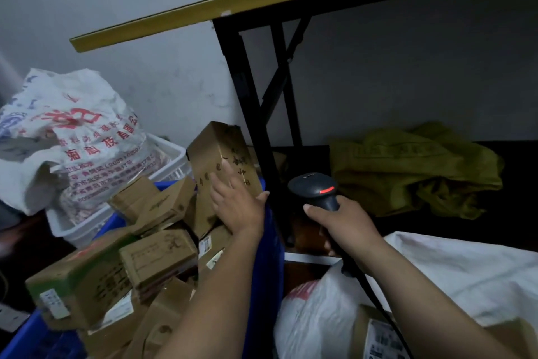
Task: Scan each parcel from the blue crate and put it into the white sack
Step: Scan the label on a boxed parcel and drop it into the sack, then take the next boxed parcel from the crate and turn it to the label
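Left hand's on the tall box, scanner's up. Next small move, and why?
Probably grip the tall box with the left hand and turn it: the face showing bears no label, and the scanner in the right hand needs one.

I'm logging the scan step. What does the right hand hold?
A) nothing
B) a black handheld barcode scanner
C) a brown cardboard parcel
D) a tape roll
B: the right hand grips the handle of the black handheld barcode scanner, its red light on; the left hand touches the tilted brown cardboard parcel.
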